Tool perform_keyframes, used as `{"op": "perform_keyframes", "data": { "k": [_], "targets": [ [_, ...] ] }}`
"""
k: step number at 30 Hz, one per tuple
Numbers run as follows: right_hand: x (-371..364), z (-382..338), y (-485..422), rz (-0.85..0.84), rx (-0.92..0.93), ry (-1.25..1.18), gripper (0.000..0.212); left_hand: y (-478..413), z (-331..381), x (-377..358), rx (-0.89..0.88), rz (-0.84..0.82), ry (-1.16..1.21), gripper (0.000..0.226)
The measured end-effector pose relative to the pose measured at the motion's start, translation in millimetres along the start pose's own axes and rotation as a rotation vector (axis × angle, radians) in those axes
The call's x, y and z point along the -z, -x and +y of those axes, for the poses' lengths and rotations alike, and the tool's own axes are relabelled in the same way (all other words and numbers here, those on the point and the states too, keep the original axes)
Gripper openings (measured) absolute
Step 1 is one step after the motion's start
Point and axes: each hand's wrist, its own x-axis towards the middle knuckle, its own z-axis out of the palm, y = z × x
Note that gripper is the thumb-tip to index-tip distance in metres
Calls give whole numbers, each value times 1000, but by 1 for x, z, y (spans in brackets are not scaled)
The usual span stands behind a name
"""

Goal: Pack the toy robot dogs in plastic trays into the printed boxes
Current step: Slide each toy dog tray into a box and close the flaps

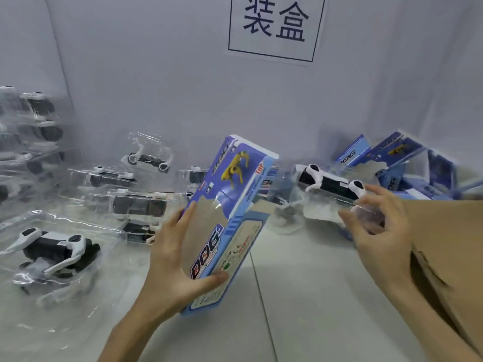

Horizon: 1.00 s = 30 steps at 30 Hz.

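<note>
Blue box (235,194), long axis up-right

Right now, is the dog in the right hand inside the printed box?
No, outside: the right hand holds the trayed dog apart from the printed box in the left hand.

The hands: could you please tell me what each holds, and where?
Left hand grips the printed box by its lower half; right hand pinches the plastic tray by one end.
</note>
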Motion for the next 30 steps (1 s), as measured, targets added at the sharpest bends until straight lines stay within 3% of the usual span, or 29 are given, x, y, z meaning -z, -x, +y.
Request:
{"op": "perform_keyframes", "data": {
  "k": [5,19,25,30],
  "targets": [
    [27,-9,-19,21,210,149,24,4,6,-10,-44,-48,-96,123],
    [57,-37,-19,-264,505,271,29,5,3,-14,-128,-85,-84,128],
    [58,-59,-29,-491,651,454,24,8,10,-18,-251,-84,-119,130],
    [45,-77,-37,-660,607,357,21,9,6,-18,-212,-73,-56,135]
  ]
}}
